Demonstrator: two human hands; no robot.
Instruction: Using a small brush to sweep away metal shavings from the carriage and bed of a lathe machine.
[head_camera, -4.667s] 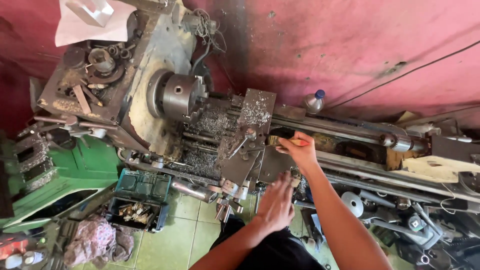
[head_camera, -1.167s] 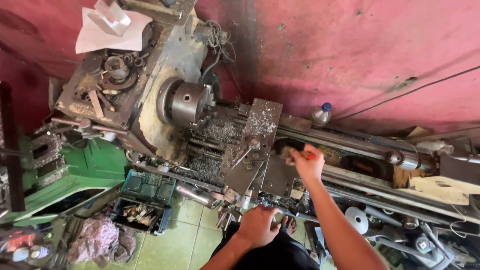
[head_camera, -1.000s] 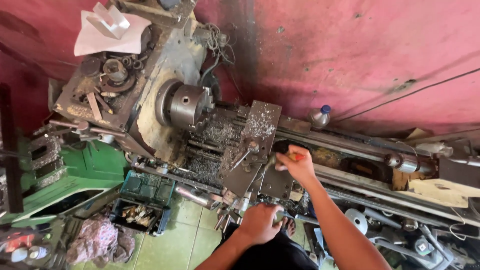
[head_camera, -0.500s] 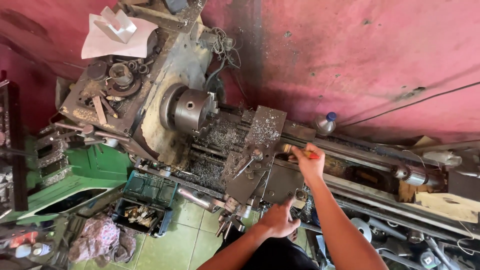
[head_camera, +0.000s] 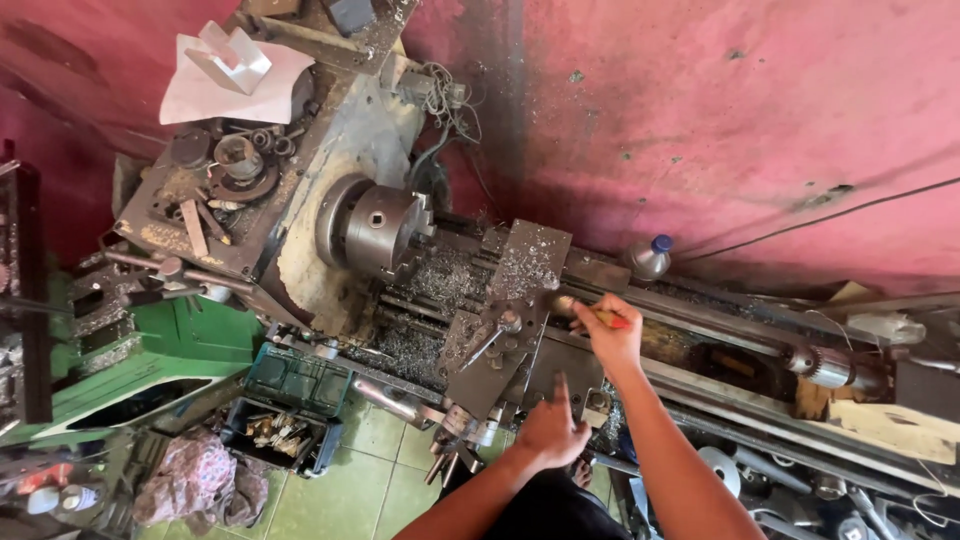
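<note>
On the left stands the green base (head_camera: 150, 350) of the lathe, with a box of small parts (head_camera: 280, 425) on the tiled floor (head_camera: 370, 470) beside it and a crumpled cloth (head_camera: 195, 480) near. Above, a white paper (head_camera: 225, 85) lies on the headstock, and the chuck (head_camera: 380, 228) is empty, with metal chips over the bed (head_camera: 440, 280) next to it. Compared with a second before, the left hand (head_camera: 550, 435) has moved off the handwheel; now it lies on the front of the carriage (head_camera: 505, 345) with the fingers loosely spread, holding nothing. The right hand (head_camera: 610, 335) still closes its fingers on a brush with an orange handle (head_camera: 590, 312), over the carriage, so sweeping of chips seems to go on. Further right is the tailstock with a drill chuck (head_camera: 825, 365). Behind all is a worn red wall (head_camera: 720, 120).
</note>
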